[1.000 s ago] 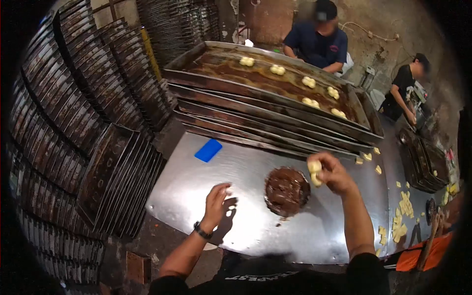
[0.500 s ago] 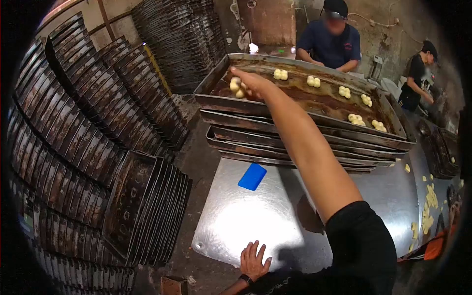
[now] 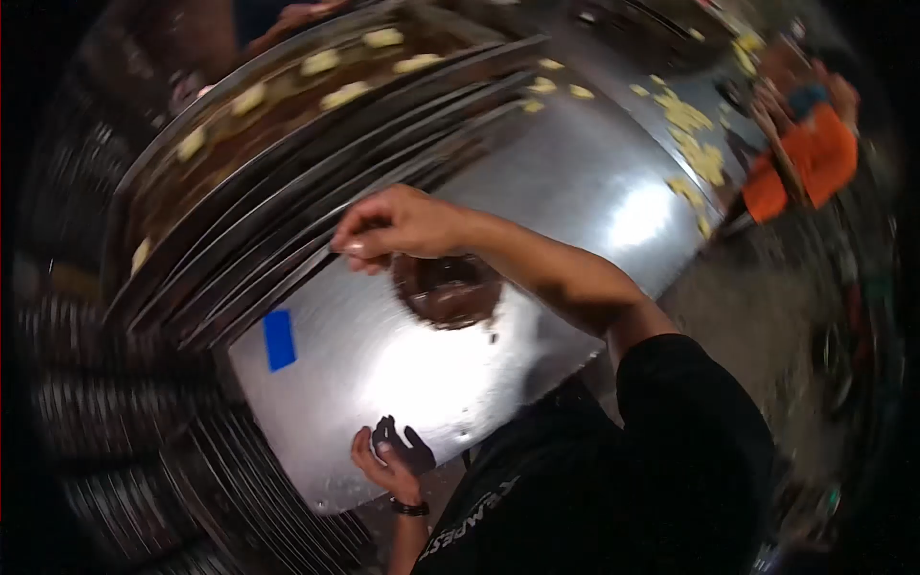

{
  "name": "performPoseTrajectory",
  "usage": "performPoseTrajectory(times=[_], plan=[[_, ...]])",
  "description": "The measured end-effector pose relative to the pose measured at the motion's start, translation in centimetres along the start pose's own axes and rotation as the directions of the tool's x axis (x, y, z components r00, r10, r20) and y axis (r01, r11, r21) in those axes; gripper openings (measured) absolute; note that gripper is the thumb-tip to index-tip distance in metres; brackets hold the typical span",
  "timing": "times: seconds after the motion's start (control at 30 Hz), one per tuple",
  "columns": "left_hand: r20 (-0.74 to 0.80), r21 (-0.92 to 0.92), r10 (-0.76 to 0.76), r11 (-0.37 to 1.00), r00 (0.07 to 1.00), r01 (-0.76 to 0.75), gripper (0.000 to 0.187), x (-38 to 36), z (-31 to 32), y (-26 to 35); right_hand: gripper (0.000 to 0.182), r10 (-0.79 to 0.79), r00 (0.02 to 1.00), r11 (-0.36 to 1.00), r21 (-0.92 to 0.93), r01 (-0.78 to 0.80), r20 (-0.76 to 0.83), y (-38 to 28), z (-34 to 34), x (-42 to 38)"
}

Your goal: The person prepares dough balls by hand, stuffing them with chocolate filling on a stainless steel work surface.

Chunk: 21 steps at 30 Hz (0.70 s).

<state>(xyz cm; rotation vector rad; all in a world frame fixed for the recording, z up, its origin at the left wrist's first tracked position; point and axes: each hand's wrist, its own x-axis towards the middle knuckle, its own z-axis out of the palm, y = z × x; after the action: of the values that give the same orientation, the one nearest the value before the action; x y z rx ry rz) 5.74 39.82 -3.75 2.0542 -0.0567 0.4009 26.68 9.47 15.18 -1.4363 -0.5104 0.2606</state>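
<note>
My right hand (image 3: 393,225) hovers over the metal table at the rim of a round brown bowl (image 3: 450,305), which seems to hold something dark. Its fingers are loosely curled, and nothing shows between them. At the table's near edge my left hand (image 3: 385,468) is raised with fingers apart, its dark shadow beside it. Beyond the right hand lies the top baking tray (image 3: 225,206) of a stack. Pale dough pieces (image 3: 249,99) sit apart in it, one of them (image 3: 142,254) at the tray's left end. Motion blurs the view.
A blue scraper (image 3: 279,339) lies on the metal table (image 3: 335,374) beside the tray stack. Dough scraps (image 3: 695,134) are scattered at the right, near an orange cloth-like thing (image 3: 815,158). More stacked trays (image 3: 240,489) stand at lower left. Another person's arm (image 3: 297,17) shows at the top.
My right hand has drawn back from the tray to beside the bowl, leaving dough at the tray's end. My left hand has lifted from resting flat. The view has turned right and down.
</note>
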Motion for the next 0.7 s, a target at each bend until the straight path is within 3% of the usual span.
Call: performPoseTrajectory(times=[0.03, 0.07, 0.13, 0.2, 0.3, 0.37, 0.4, 0.43, 0.47, 0.53, 0.57, 0.63, 0.7], plan=[[0.032, 0.089, 0.079, 0.993, 0.996, -0.082, 0.041, 1.2, 0.7, 2.8, 0.028, 0.051, 0.993, 0.999, 0.001, -0.051, -0.109, 1.4, -3.0, -4.2], [0.059, 0.043, 0.124, 0.991, 0.991, -0.127, 0.041, 2.0, 2.4, 5.1, 0.028, 0.096, 0.972, 0.995, 0.004, -0.098, -0.214, 2.6, -6.0, -8.3], [0.083, -0.048, 0.204, 0.978, 0.975, -0.201, 0.041, 2.8, 6.6, 9.3, 0.027, 0.244, 0.805, 0.963, 0.039, -0.265, -0.541, 3.3, -10.9, -16.3], [0.123, -0.139, 0.250, 0.962, 0.960, -0.233, 0.043, 2.8, 12.3, 13.6, 0.020, 0.260, 0.668, 0.942, 0.032, -0.333, -0.697, 5.5, -16.8, -24.1], [0.214, -0.237, 0.292, 0.941, 0.932, -0.240, 0.044, 2.0, 22.5, 19.2, 0.023, 0.210, 0.551, 0.822, -0.159, -0.547, -0.808, 5.6, -24.2, -34.1], [0.329, -0.285, 0.250, 0.946, 0.910, -0.157, 0.038, 1.6, 30.3, 20.7, 0.026, 0.031, 0.603, 0.753, -0.378, -0.538, -0.797, 8.9, -30.2, -40.6], [0.455, -0.221, 0.240, 0.963, 0.857, -0.153, 0.036, 1.7, 33.6, 23.1, 0.027, -0.035, 0.631, 0.703, -0.468, -0.535, -0.775, 9.8, -31.9, -44.0], [0.632, -0.121, 0.093, 0.993, 0.769, -0.020, 0.034, 1.6, 36.5, 26.3, 0.031, -0.018, 0.592, 0.547, -0.503, -0.669, -0.806, 8.5, -32.3, -46.9], [0.703, -0.110, 0.135, 0.991, 0.699, -0.080, 0.035, 1.5, 39.8, 27.6, 0.035, -0.021, 0.563, 0.361, -0.532, -0.766, -0.826, 6.2, -33.1, -49.2], [0.769, -0.206, 0.273, 0.962, 0.579, -0.180, 0.038, 1.3, 45.9, 29.1, 0.039, 0.288, 0.319, 0.238, -0.255, -0.937, -0.903, 4.3, -34.7, -52.9], [0.744, -0.212, 0.408, 0.895, 0.528, -0.393, 0.039, 1.2, 48.9, 29.4, 0.043, 0.270, 0.349, 0.234, -0.290, -0.928, -0.898, 4.9, -35.3, -54.7], [0.756, -0.195, 0.446, 0.853, 0.480, -0.485, 0.041, 1.0, 54.4, 31.5, 0.053, 0.242, 0.390, 0.229, -0.339, -0.913, -0.888, 7.0, -35.0, -57.8], [0.742, -0.199, 0.481, 0.824, 0.467, -0.531, 0.043, 0.1, 59.6, 32.8, 0.062, 0.163, 0.331, 0.356, -0.258, -0.898, -0.929, 7.7, -33.7, -57.3]])
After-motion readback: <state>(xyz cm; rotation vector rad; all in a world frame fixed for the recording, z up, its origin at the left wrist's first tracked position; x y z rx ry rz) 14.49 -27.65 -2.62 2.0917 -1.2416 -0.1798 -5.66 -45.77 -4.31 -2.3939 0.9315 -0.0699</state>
